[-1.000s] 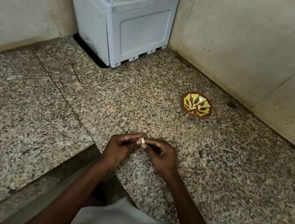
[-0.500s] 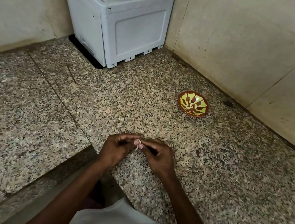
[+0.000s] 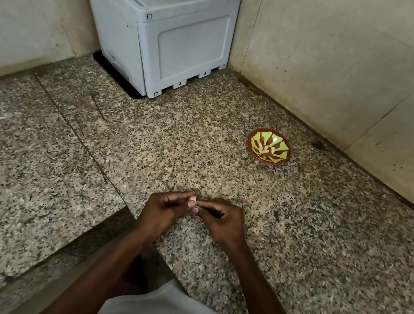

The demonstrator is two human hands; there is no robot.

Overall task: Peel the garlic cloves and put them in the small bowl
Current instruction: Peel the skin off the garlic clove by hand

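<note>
I saw a boxy grey plastic crate [image 3: 165,25] in the far-left corner of the speckled granite counter [image 3: 32,167]. Left hand [image 3: 160,209] and right hand [image 3: 222,223] met fingertip to fingertip, curled, pinching a small pale clove [image 3: 192,199] between them. The glossy round red-and-green bowl [image 3: 269,146] sat far right, well apart.

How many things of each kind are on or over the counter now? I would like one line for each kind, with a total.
Garlic clove, pinched between the left hand and the right hand: 1
Small bowl, nothing visible inside: 1
Grey box: 1
Hands: 2
Total: 5
</note>
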